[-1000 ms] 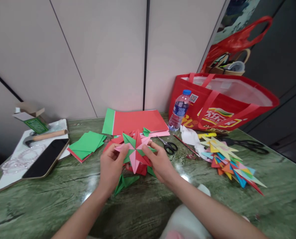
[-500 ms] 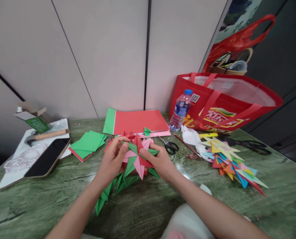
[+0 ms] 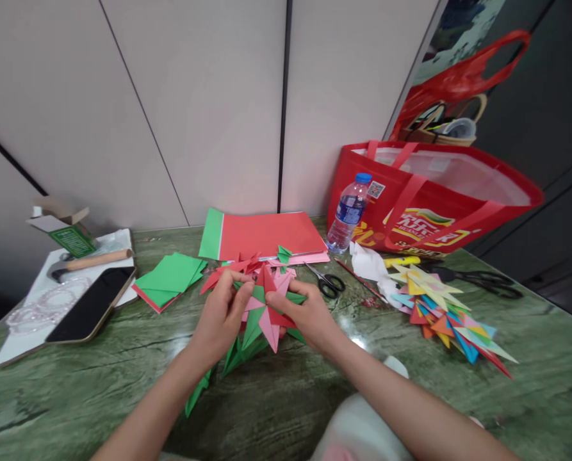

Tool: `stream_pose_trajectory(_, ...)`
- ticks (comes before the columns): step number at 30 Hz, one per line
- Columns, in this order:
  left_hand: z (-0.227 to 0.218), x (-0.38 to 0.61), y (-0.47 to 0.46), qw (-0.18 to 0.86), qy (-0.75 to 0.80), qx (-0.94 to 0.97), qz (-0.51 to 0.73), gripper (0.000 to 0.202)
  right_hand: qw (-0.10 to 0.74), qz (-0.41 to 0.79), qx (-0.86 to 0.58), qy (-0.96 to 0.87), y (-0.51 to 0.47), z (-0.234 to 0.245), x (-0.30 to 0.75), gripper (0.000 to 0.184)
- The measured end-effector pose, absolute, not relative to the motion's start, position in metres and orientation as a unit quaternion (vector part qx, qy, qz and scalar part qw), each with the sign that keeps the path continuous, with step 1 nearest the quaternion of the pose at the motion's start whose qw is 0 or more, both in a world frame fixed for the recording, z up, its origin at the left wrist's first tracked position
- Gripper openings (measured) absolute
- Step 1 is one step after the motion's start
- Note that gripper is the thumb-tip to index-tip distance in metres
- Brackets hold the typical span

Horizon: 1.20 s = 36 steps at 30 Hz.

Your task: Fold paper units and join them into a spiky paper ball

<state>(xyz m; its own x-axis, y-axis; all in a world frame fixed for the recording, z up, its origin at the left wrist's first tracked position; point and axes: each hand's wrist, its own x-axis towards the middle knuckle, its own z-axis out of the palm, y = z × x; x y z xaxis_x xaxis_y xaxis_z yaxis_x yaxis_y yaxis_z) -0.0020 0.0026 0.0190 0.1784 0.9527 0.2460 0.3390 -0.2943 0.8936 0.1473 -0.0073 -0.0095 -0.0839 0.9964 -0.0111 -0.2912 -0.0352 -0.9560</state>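
A folded paper star (image 3: 265, 308) in red, pink and green is held just above the green marble table (image 3: 98, 378), at its centre. My left hand (image 3: 223, 318) grips its left side, with fingers curled over the upper points. My right hand (image 3: 303, 314) pinches its right side, thumb on top. Loose green folded pieces (image 3: 240, 353) lie under and in front of the star. Red folded pieces (image 3: 235, 266) lie just behind it.
Stacked green squares (image 3: 169, 278) and red sheets (image 3: 266, 234) lie behind. Scissors (image 3: 328, 281), a water bottle (image 3: 350, 213) and a red bag (image 3: 434, 198) stand to the right, with a multicoloured paper star (image 3: 446, 317). A phone (image 3: 93, 303) and hammer (image 3: 86, 262) rest at left.
The star has been turned and lowered slightly in my hands. My left hand's fingers have closed further over its top. Green pieces show beneath my left wrist.
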Motion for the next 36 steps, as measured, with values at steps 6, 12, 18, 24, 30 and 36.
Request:
stream_pose_trajectory(6,0.0198,0.0011,-0.0002,0.344,0.497,0.637,0.478,0.024,0.568,0.593,-0.409,-0.398,-0.007,-0.0097,0.1448,0.032)
stream_pose_trajectory(12,0.0201,0.0034,-0.0034,0.286,0.501,0.661,0.48,0.03,0.556,0.599,-0.416,-0.399,-0.0086,-0.0111,0.1454,0.032)
stream_pose_trajectory(18,0.0187,0.0031,-0.0038,0.305,0.502,0.652,0.481,0.029,0.561,0.601,-0.402,-0.403,-0.0095,-0.0094,0.1454,0.03)
stream_pose_trajectory(24,0.0193,0.0044,-0.0053,0.269,0.505,0.665,0.48,0.028,0.567,0.589,-0.412,-0.403,-0.0103,-0.0091,0.1447,0.029)
stream_pose_trajectory(30,0.0197,0.0065,-0.0058,0.319,0.496,0.644,0.488,0.027,0.581,0.575,-0.417,-0.397,-0.0104,-0.0092,0.1429,0.028)
stream_pose_trajectory(36,0.0211,0.0048,-0.0054,0.325,0.49,0.652,0.478,0.026,0.575,0.566,-0.421,-0.415,-0.0097,-0.0086,0.1453,0.027)
